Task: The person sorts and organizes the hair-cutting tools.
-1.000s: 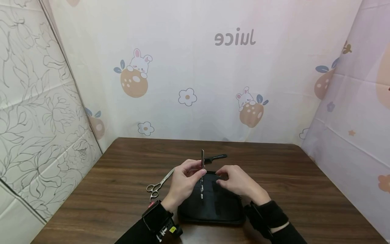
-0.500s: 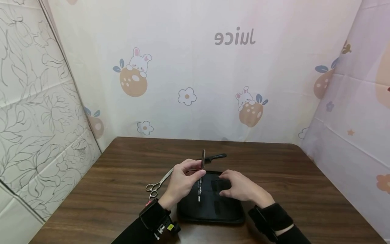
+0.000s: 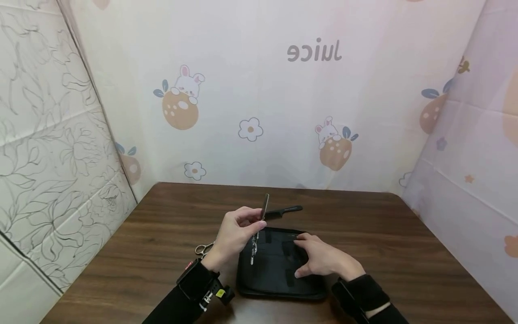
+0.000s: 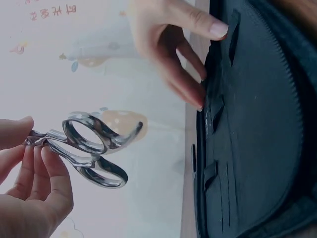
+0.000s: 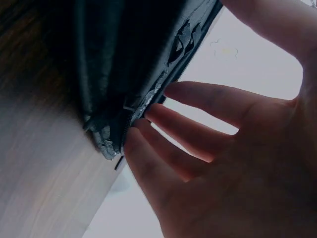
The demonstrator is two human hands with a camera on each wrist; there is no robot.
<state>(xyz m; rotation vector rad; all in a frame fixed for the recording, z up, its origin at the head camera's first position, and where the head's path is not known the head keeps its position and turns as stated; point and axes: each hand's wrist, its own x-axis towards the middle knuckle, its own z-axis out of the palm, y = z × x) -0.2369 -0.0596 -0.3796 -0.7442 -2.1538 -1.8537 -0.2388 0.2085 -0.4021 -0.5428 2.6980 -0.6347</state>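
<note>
My left hand pinches a pair of silver hairdressing scissors at the middle, finger rings hanging lowest, blades pointing up. In the left wrist view the two rings of the scissors show beside the fingertips, apart from the case. Below lies a black zippered case, opened flat, with elastic loops on its inner face. My right hand rests over the right part of the case, its fingers loosely bent. The right wrist view has these fingertips at the zippered edge of the case, gripping nothing plainly.
A black comb lies behind the case on the brown wooden table. Another pair of scissors lies to the left, partly hidden by my left hand. Printed cloth curtains stand behind and at both sides.
My left hand has shifted left with the scissors, which now tilt more. My right hand has come down and slightly toward me over the case, with its fingers spread wider.
</note>
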